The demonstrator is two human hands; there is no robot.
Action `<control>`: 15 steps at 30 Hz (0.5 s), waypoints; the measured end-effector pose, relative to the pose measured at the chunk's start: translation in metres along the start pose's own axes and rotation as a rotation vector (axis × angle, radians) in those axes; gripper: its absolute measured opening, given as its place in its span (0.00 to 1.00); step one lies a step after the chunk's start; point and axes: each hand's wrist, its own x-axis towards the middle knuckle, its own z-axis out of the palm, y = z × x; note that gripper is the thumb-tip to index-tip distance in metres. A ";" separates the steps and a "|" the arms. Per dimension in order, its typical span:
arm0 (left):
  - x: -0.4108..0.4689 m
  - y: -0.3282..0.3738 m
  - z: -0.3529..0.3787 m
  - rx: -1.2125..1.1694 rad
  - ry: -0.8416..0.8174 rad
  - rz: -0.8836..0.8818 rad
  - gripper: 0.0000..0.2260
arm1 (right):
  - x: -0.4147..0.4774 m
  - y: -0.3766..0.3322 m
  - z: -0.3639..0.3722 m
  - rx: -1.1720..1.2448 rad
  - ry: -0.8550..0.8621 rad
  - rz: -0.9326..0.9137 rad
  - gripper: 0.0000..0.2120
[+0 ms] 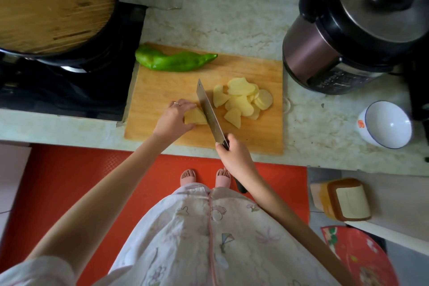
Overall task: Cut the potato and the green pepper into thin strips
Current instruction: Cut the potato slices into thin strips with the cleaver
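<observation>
A wooden cutting board [162, 90] lies on the marble counter. My left hand [174, 118] presses down a peeled potato piece [195, 116] near the board's front. My right hand [234, 154] grips the handle of a cleaver [209, 109], whose blade stands against the right side of that piece. A pile of thin potato slices [243, 98] lies to the right of the blade. A whole green pepper [171, 61] rests at the board's far left edge.
A black wok with a wooden lid [48, 4] sits on the stove at the left. A pressure cooker [352, 30] stands at the right rear. A white bowl [386, 124] sits at the right near the counter's front edge.
</observation>
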 end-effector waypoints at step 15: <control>-0.023 0.009 0.028 -0.124 0.257 -0.092 0.25 | 0.007 -0.012 -0.003 -0.047 0.025 -0.075 0.06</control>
